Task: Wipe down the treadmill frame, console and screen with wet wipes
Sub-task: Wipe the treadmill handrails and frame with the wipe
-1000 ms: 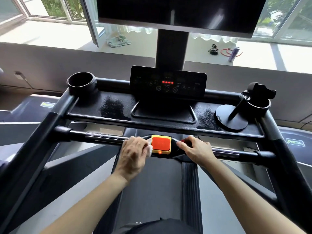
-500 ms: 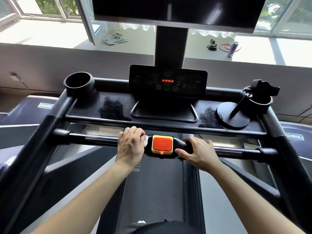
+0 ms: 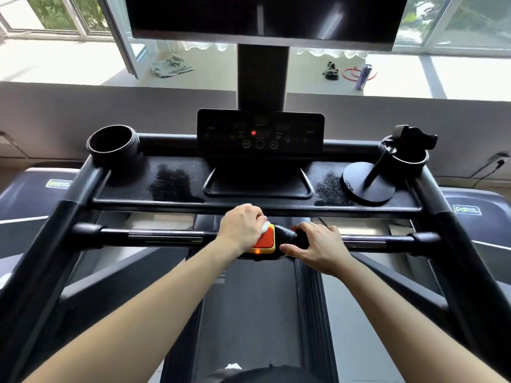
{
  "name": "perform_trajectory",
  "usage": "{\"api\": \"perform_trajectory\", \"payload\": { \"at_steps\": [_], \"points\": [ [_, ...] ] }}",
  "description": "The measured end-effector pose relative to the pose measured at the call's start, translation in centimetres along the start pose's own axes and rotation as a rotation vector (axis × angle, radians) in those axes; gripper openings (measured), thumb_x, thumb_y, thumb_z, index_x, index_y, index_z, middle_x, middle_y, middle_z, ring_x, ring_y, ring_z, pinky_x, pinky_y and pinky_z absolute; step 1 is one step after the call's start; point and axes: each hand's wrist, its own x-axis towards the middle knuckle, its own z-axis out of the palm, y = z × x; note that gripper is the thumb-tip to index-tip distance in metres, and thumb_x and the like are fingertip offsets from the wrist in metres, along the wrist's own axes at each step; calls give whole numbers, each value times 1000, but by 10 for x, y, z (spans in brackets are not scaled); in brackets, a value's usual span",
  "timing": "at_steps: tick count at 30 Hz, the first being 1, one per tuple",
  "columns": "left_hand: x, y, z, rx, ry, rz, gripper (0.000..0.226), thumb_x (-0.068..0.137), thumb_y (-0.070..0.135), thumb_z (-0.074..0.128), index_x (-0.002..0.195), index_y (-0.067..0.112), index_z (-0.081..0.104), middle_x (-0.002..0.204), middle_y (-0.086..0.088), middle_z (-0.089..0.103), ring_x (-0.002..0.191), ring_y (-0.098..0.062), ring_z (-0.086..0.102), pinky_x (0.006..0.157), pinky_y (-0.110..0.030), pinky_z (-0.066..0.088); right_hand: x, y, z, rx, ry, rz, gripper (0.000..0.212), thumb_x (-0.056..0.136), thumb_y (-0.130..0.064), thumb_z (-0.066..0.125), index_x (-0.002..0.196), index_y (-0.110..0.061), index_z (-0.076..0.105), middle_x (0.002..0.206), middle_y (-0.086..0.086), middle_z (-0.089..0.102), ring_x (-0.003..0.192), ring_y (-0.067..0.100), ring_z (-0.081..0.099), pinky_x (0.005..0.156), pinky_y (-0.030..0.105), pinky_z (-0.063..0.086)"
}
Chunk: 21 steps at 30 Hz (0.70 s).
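Observation:
A black treadmill fills the view, with a crossbar (image 3: pixel 166 236) running left to right in front of me. At the bar's middle sits a red stop button (image 3: pixel 266 241) in a yellow frame. My left hand (image 3: pixel 241 227) holds a white wet wipe (image 3: pixel 265 226) bunched under its fingers, pressed on the button's upper left corner. To the right of the button, my right hand (image 3: pixel 318 244) grips the black housing. Behind the bar lie the console tray (image 3: pixel 177 183), the control panel (image 3: pixel 260 131) and the large dark screen (image 3: pixel 262 17) above.
A cup holder (image 3: pixel 113 143) stands at the tray's left end. At the right end another holder (image 3: pixel 406 157) carries a black phone stand with a round base (image 3: pixel 369 185). Beyond, a window sill holds a cloth (image 3: pixel 171 64) and a can (image 3: pixel 363 76). Treadmill belt (image 3: pixel 254 313) lies below.
My left hand has slid right along the crossbar with the wipe, from beside the stop button onto its upper left corner. The right hand has kept its hold beside the button.

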Motion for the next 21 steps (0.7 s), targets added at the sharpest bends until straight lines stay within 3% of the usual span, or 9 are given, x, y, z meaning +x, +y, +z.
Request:
{"api": "perform_trajectory", "payload": {
  "at_steps": [7, 10, 14, 17, 21],
  "points": [
    [-5, -29, -21, 137, 40, -59, 32, 100, 39, 54, 103, 16, 76, 105, -7, 72, 106, -29, 62, 83, -36, 42, -2, 1, -2, 63, 10, -4, 63, 86, -74, 57, 126, -26, 58, 120, -8, 67, 116, 16, 57, 100, 38, 32],
    [-1, -10, -13, 71, -19, 13, 31, 100, 36, 54, 99, 16, 78, 100, -6, 74, 102, -28, 62, 79, -33, 38, -2, 1, -4, 78, -4, -14, 65, 85, -75, 57, 127, -26, 58, 120, -8, 67, 117, 15, 58, 101, 38, 32],
    [10, 24, 4, 45, -137, 107, 31, 99, 37, 52, 94, 18, 77, 95, -5, 74, 98, -27, 64, 82, -37, 48, 0, 3, -3, 82, -24, -9, 70, 79, -80, 52, 122, -26, 59, 116, -9, 68, 113, 14, 59, 99, 39, 34],
    [12, 48, 16, 88, -226, 198, 30, 101, 35, 51, 100, 20, 76, 102, -8, 74, 100, -31, 65, 84, -38, 51, 0, 4, -2, 83, -11, -5, 77, 67, -88, 34, 105, -25, 58, 100, -11, 66, 100, 15, 61, 94, 41, 38],
    [8, 53, 15, 220, -238, 291, 34, 104, 36, 45, 105, 19, 74, 110, -7, 72, 105, -30, 64, 85, -37, 49, 1, 6, -1, 105, -4, -1, 77, 65, -88, 35, 101, -24, 57, 98, -10, 67, 97, 17, 62, 94, 41, 38]
  ]
}}
